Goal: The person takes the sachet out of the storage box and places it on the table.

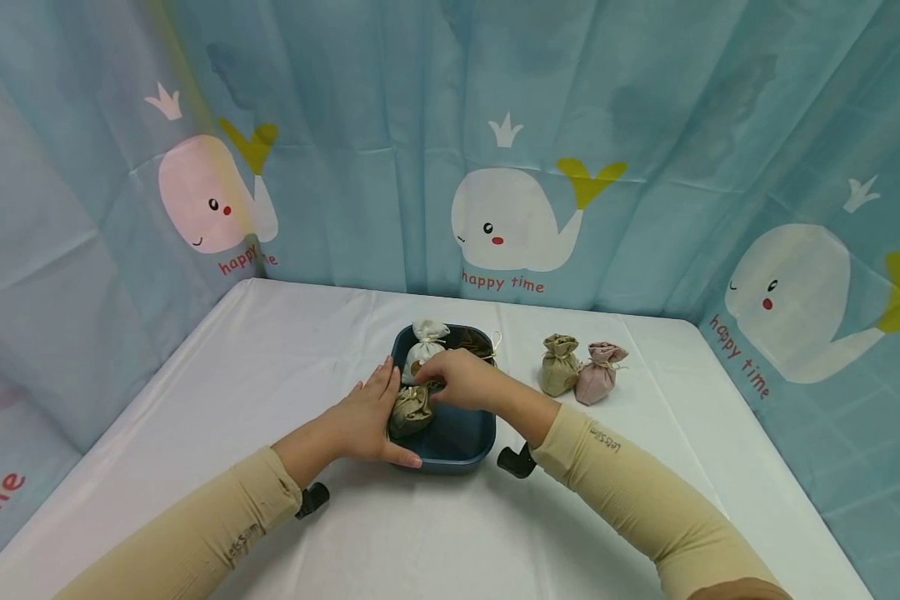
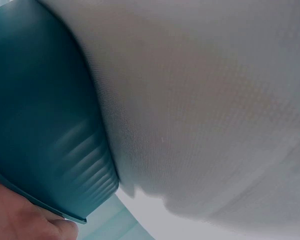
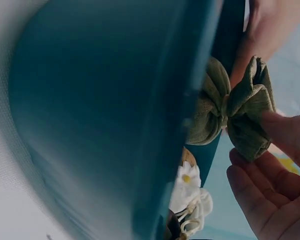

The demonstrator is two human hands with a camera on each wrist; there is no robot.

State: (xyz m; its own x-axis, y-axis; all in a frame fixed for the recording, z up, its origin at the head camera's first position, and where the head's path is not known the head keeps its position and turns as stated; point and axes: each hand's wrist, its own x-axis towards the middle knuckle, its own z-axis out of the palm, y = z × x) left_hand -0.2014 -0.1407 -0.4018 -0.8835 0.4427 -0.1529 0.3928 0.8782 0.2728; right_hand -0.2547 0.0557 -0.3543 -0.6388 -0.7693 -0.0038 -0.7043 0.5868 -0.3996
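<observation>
The right hand (image 1: 461, 379) pinches one olive bag (image 1: 410, 414) at nine o'clock in one bin (image 1: 461, 435), one white bag (image 1: 426, 343) at eleven; the straight-fingered left hand (image 1: 362, 419) touches the bin; two outer bags (image 1: 558, 371) stand toward two.

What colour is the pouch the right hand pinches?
Olive green; the pouch shows best in the right wrist view.

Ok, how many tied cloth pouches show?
5: white pouch, partly hidden brown pouch, olive pouch in the blue bin; khaki pouch, pink pouch on the table to its right. More may be hidden.
</observation>
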